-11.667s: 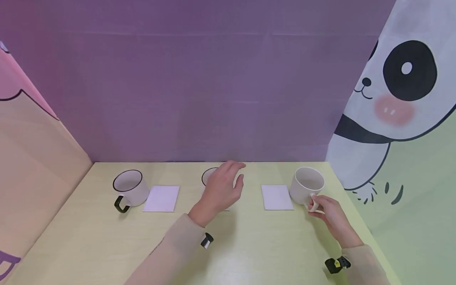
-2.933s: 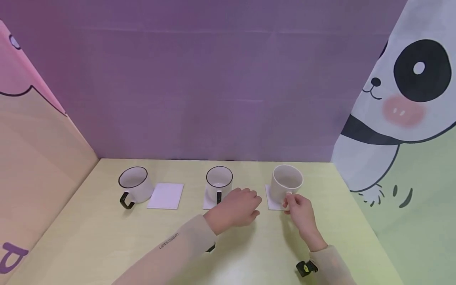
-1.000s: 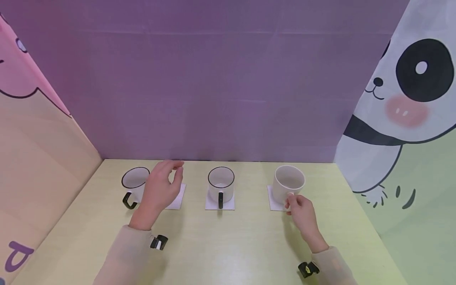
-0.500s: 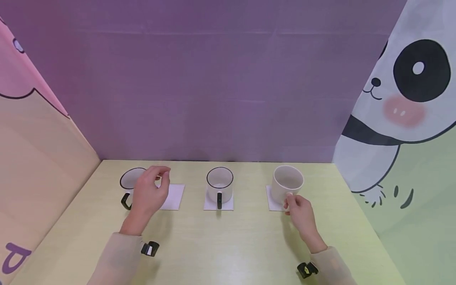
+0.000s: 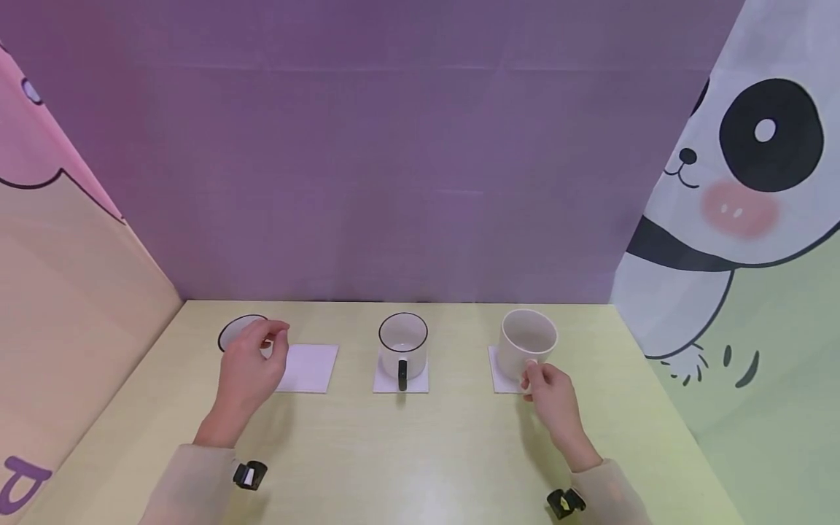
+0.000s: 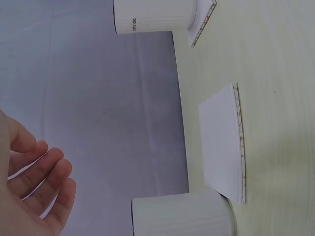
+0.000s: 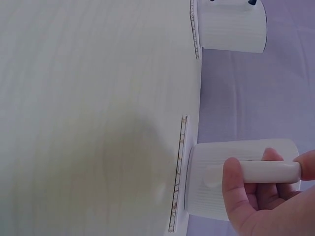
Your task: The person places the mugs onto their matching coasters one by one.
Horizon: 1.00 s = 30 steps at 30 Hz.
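Note:
My right hand [image 5: 554, 401] grips the handle of an all-white mug [image 5: 525, 343], which stands on the right white coaster [image 5: 502, 380]. In the right wrist view, fingers and thumb wrap that handle [image 7: 270, 172]. My left hand [image 5: 251, 364] hovers before the left black-rimmed mug [image 5: 231, 334], hiding most of it. Its fingers [image 6: 42, 179] are loosely bent and hold nothing in the left wrist view. The left mug stands beside, not on, the left coaster [image 5: 311, 368]. A black-rimmed mug [image 5: 394, 362] with a black handle sits on the middle coaster [image 5: 420, 386].
The pale wooden table [image 5: 394, 459] ends at a purple backdrop [image 5: 394, 182]. Printed cloth panels flank it, one with a panda [image 5: 735, 211] on the right. Both wrists wear small black devices, such as the left wrist camera [image 5: 250, 475].
The white mug has moved left onto its coaster, my right hand staying on its handle. My left hand has passed from the middle mug leftwards to the left mug. Lately the right hand holds still.

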Tool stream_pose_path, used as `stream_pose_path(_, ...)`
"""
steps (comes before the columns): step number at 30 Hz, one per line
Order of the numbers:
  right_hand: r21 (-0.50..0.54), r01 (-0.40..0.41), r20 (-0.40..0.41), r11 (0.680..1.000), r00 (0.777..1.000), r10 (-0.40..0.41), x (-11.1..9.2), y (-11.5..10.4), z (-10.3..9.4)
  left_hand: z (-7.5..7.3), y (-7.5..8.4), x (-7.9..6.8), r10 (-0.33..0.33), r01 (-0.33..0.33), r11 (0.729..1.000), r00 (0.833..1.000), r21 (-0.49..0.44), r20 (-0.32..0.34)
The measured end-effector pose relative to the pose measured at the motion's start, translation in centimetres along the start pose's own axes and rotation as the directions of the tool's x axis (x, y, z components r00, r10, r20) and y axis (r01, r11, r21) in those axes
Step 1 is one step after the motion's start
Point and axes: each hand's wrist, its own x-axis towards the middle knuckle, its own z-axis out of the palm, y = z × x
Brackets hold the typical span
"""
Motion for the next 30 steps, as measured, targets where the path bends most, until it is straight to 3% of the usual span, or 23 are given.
stream_pose_path(8, -0.002, -0.010, 0.004, 1.000, 1.000, 0.010, 0.1, 0.1, 0.0, -0.8, -1.2, -0.2, -0.034, 0.033, 0.999, 0.999, -0.020, -0.025)
stream_pose_path(25, -0.021, 0.002, -0.010, 1.000, 1.000, -0.002, 0.0, 0.1, 0.1, -3.0, -4.6, -1.3, -0.098, 0.096, 0.991, 0.995, 0.094, 0.014)
stream_pose_path(30, -0.028, 0.004, -0.011, 1.000, 1.000, -0.004, 0.0, 0.2, 0.1, -3.7, -5.5, -1.8, -0.153, 0.149, 0.981, 0.988, 0.123, 0.023)
